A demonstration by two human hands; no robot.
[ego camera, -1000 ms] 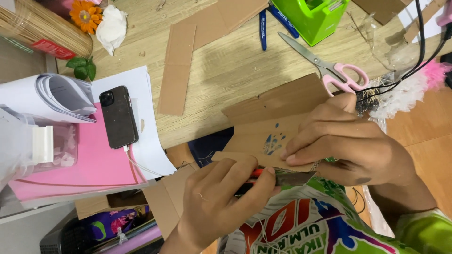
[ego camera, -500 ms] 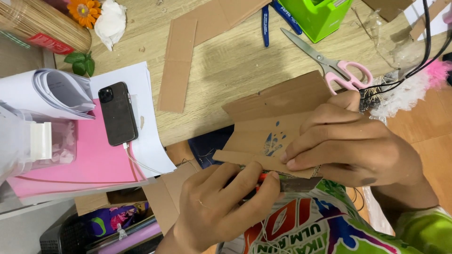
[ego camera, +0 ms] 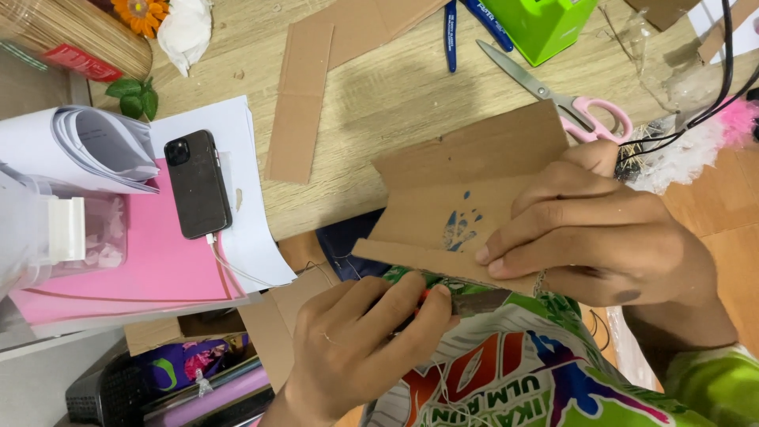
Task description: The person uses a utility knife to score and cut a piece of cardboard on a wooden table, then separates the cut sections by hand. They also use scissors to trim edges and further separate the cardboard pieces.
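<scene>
the right hand (ego camera: 589,229) lies flat over the right part of a folded cardboard piece (ego camera: 466,194) at centre frame, fingers pressing down on its lower flap, thumb hidden beneath. the cardboard bears a small blue ink mark near its middle fold. the left hand (ego camera: 360,352), lower centre, is clenched around a cutter with an orange-red body (ego camera: 431,296), its metal blade end showing just right of the fingertips, directly beneath the lower edge of the cardboard. whether the blade touches the cardboard cannot be told.

the cardboard sits above the person's lap, over the near edge of a wooden table (ego camera: 395,95). pink-handled scissors (ego camera: 565,99) lie on the table at upper right, just beyond the cardboard. a cardboard strip (ego camera: 299,99) lies at upper centre, well apart from the hands. a black smartphone (ego camera: 196,183) rests face down on white and pink paper at left, with a cable attached. a green box (ego camera: 545,24) stands at the top edge, blue pens (ego camera: 451,32) beside it.
</scene>
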